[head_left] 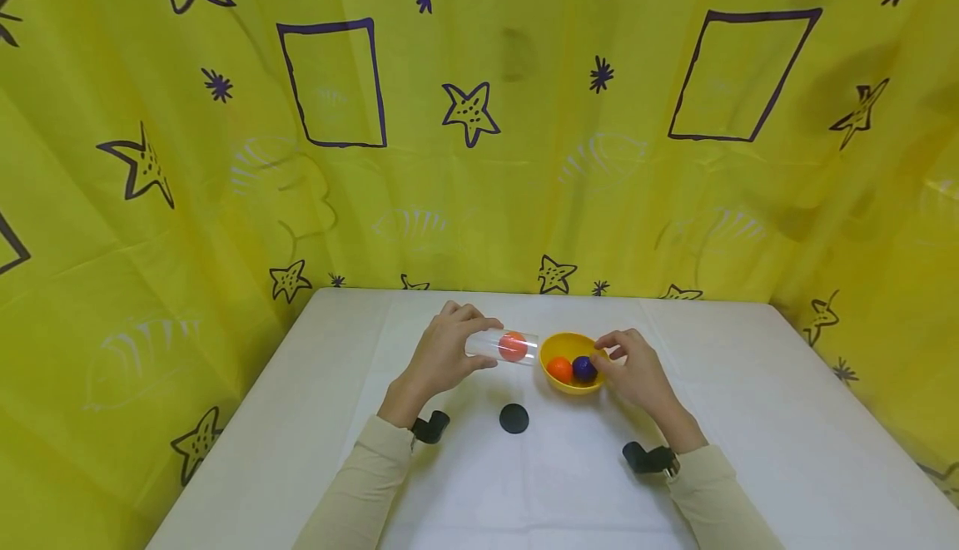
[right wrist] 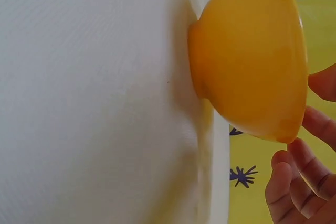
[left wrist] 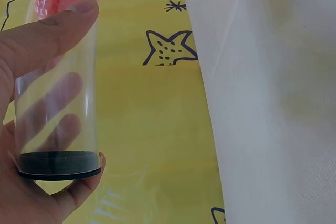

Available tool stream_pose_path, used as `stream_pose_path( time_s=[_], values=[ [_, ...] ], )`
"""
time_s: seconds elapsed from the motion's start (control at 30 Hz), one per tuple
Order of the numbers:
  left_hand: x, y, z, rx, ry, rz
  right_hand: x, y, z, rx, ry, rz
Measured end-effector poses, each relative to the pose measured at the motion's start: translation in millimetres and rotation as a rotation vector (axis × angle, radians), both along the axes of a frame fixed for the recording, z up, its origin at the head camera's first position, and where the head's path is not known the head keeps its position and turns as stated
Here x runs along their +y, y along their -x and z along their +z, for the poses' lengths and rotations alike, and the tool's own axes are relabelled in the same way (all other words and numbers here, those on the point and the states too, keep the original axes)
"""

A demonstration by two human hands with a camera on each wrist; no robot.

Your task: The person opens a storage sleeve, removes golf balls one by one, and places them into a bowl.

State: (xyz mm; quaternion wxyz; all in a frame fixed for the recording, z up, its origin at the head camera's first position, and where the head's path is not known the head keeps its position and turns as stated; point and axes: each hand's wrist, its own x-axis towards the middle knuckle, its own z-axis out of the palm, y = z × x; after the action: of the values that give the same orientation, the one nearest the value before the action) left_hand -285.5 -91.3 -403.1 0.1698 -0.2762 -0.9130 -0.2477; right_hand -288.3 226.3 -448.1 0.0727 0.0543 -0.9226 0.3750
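Note:
My left hand (head_left: 442, 352) grips a clear tube (head_left: 483, 344) tipped on its side, its end pointing at the yellow bowl (head_left: 552, 352). Inside it lies a reddish-orange ball (head_left: 513, 346), and a black base (left wrist: 60, 164) closes the tube's near end. The bowl stands on the table with an orange ball (head_left: 559, 369) and a dark purple ball (head_left: 584, 369) in it. My right hand (head_left: 635, 369) is at the bowl's right rim, thumb and fingers apart and loosely bent, with fingertips (right wrist: 315, 121) right at the rim close by the purple ball.
A black round disc (head_left: 514, 418) lies on the white table (head_left: 517, 483) in front of the tube and bowl. Yellow patterned cloth (head_left: 479, 200) hangs behind the table and along both sides. Each wrist wears a black camera mount (head_left: 648, 458).

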Motion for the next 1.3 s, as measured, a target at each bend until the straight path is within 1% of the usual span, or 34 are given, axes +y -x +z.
stream_pose_path(
  time_s=[0.13, 0.27, 0.43, 0.6, 0.77, 0.87, 0.97, 1.13, 1.3],
  values=[
    [0, -0.1, 0.3, 0.000, 0.001, 0.004, -1, -1.5, 3.6, 0.035, -0.005, -0.001],
    [1, 0.3, -0.2, -0.008, -0.004, 0.005, -4, -4.2, 9.1, 0.038, -0.002, 0.004],
    [2, 0.1, -0.5, -0.013, -0.014, 0.002, -14, -10.4, 19.4, 0.042, 0.026, 0.043],
    [3, -0.6, 0.3, -0.007, -0.013, 0.003, -26, -18.4, 28.7, 0.038, 0.044, 0.114],
    [4, -1.9, 1.9, 0.008, -0.009, -0.005, -37, -25.1, 34.4, 0.010, 0.096, 0.251],
    [5, -2.8, 3.0, 0.018, -0.002, -0.004, -42, -27.7, 35.2, 0.014, 0.126, 0.333],
    [6, -3.3, 3.9, 0.032, 0.010, -0.001, -47, -29.2, 34.2, 0.030, 0.152, 0.375],
    [6, -3.7, 4.8, 0.051, 0.025, -0.005, -53, -29.4, 30.0, 0.049, 0.189, 0.390],
    [5, -4.1, 5.2, 0.070, 0.040, 0.002, -56, -29.3, 27.0, 0.062, 0.201, 0.387]
  ],
)
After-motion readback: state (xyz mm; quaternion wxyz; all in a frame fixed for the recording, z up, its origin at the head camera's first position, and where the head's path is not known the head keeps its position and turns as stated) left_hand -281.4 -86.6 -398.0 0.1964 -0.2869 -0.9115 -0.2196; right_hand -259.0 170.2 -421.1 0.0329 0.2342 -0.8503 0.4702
